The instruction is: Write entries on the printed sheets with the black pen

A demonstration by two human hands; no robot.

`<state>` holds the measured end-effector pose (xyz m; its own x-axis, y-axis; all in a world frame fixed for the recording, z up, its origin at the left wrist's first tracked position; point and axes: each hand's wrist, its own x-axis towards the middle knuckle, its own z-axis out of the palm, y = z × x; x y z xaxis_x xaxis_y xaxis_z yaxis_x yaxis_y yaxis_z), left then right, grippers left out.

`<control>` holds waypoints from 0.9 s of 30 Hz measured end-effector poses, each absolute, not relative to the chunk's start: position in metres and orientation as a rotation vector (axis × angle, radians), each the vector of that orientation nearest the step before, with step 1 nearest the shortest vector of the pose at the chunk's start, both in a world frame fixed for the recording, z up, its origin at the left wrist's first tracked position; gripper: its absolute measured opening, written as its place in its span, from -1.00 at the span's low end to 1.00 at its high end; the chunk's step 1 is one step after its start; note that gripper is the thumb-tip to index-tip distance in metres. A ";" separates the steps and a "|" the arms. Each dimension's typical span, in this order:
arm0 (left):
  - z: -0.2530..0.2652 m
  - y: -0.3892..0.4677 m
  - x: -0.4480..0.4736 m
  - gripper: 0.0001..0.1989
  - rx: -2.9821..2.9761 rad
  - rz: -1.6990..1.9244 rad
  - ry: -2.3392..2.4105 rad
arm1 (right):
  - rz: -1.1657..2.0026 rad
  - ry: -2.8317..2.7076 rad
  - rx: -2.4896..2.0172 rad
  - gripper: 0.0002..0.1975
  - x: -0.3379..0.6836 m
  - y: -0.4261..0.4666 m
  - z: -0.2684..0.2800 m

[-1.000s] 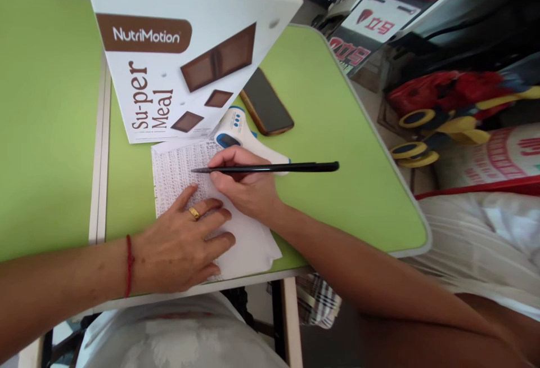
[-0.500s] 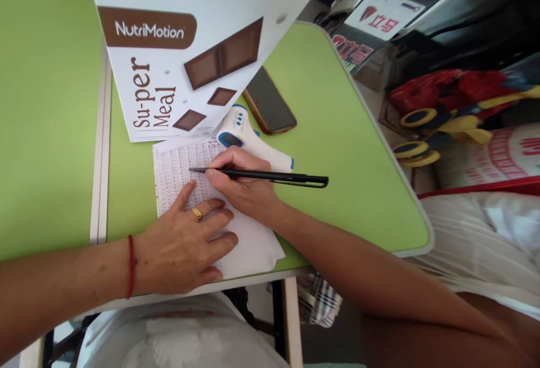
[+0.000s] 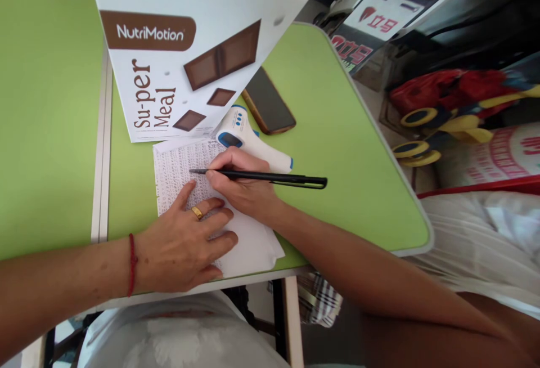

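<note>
Head view, so everything's seen from above looking down. A black pen is pinched in the fingers of the right hand, lying nearly flat, with its tip pointed left and set down on a white sheet of paper that's covered in rows of tiny print. The capped end sticks out to the right over the bare green table.

The paper is pinned down by the left hand, which is laid flat on the lower half of the sheet with the fingers spread fairly wide, nothing gripped. A gold ring is worn on one finger and a red string bracelet is seen at the wrist. The sheet sits near the front edge of the table, its lower corner almost at the rim.

Just behind the paper, a big white box marked NutriMotion Super Meal is stood up and tilted, its bottom edge touching the top of the sheet. A white and blue thermometer gun is tucked right behind the right hand, partly hidden by it. A dark phone is laid flat a bit further back, beside the box.
</note>
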<state>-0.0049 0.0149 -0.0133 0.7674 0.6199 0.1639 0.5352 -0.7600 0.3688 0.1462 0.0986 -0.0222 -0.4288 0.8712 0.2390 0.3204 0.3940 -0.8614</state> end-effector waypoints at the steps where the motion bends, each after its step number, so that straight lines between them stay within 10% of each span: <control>1: -0.013 0.015 -0.005 -0.61 2.664 0.401 0.892 | 0.985 -1.942 -1.024 -0.88 0.146 0.099 -0.022; 27: -0.014 0.014 -0.006 -0.62 2.666 0.384 0.887 | 0.921 -1.910 -1.044 -0.87 0.146 0.100 -0.024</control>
